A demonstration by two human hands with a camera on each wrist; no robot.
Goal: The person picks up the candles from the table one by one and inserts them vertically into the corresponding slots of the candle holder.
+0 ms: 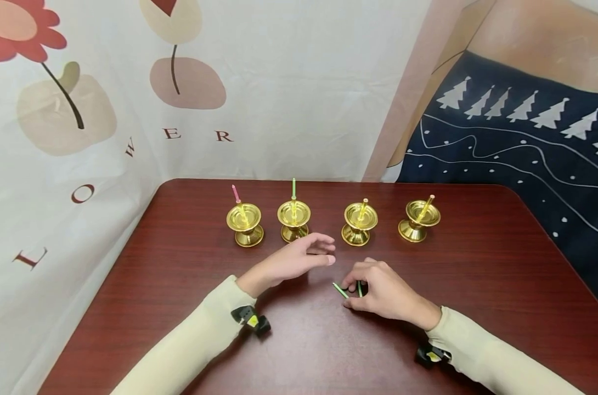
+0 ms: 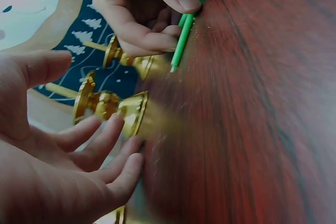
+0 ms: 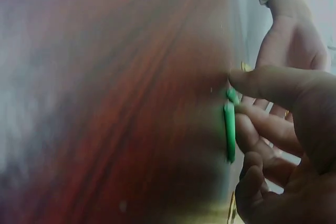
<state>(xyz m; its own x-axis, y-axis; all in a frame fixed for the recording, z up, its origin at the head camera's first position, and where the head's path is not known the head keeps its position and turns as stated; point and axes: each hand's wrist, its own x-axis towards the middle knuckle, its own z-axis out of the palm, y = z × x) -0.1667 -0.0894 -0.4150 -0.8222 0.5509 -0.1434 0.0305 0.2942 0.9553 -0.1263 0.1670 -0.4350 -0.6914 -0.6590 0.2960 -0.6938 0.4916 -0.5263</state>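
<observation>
My right hand (image 1: 380,291) is low over the table with curled fingers. It pinches a slim green candle (image 1: 340,291) between thumb and index finger, close to the wood. A second green candle (image 1: 360,289) lies under its fingers, and both green candles (image 2: 182,40) show in the left wrist view. My left hand (image 1: 296,258) hovers with loose fingers and holds nothing, nearest to the brass holder (image 1: 294,214) bearing an upright green candle (image 1: 294,188). In the right wrist view the thumb (image 3: 268,85) partly hides the left hand (image 3: 294,40).
A brass holder (image 1: 244,219) at left bears a tilted pink candle (image 1: 236,193). Two more brass holders, one right of centre (image 1: 356,236) and one farther right (image 1: 412,231), each carry a yellow stem. Printed cloth (image 1: 289,109) hangs behind the dark red table (image 1: 477,263).
</observation>
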